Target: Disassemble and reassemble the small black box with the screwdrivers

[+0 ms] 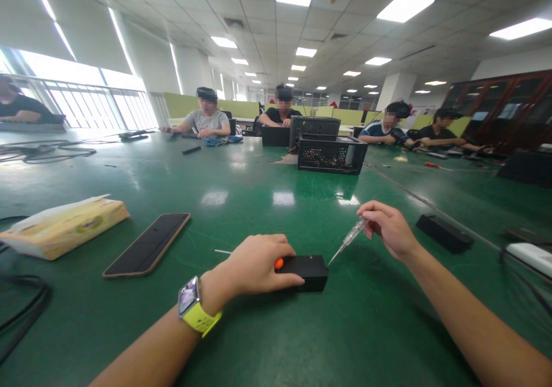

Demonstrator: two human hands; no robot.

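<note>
My left hand (pixel 259 263) grips a small black rectangular box (pixel 314 269) from its left end, thumb along the near side. An orange handle end (pixel 279 263) shows between thumb and fingers, and a thin metal shaft (pixel 222 252) sticks out on the hand's far left; the part between is hidden by the hand. Pinched in my right hand (pixel 386 226) is a screwdriver with a clear handle (pixel 356 232). It slants down to the left, its tip at the box's right end; whether it touches I cannot tell.
A phone (pixel 149 246) and a tissue pack (pixel 69 226) lie on the left. Another black block (pixel 444 232) rests on the right, near a white device (pixel 532 257). Black metal cases (pixel 330 154) stand at the far middle. Several people sit around the green table (pixel 241 191).
</note>
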